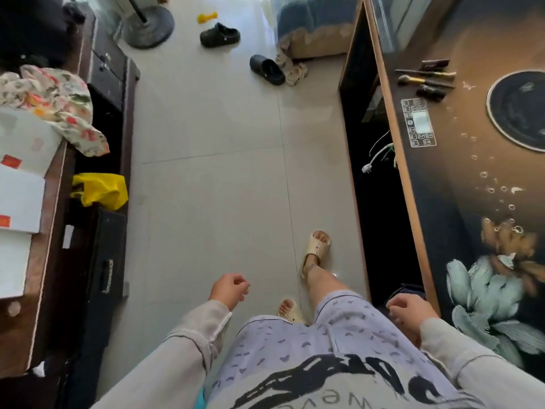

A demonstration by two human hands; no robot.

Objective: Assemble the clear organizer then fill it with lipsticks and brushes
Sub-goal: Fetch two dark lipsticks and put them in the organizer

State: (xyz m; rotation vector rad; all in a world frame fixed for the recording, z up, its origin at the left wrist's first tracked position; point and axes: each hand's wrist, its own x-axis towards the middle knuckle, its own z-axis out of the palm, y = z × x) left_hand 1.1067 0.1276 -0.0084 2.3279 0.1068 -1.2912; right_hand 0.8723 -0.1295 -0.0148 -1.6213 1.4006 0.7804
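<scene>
Makeup brushes (426,78) and dark lipstick tubes (433,64) lie clustered at the far end of a dark painted table (460,178) on the right, beside a round black inset (519,109). A person stands on the tiled floor (221,143), left hand (229,290) loosely curled and empty, right hand (408,315) loosely curled, empty, near the table's edge. Black clogs (243,50) lie ahead; boxes (20,172) crowd the left cabinet.

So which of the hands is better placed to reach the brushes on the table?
Probably the right hand: it hangs beside the table edge, on the side where the brushes lie far ahead. The left hand is over the floor, away from the table. Both hands are empty.
</scene>
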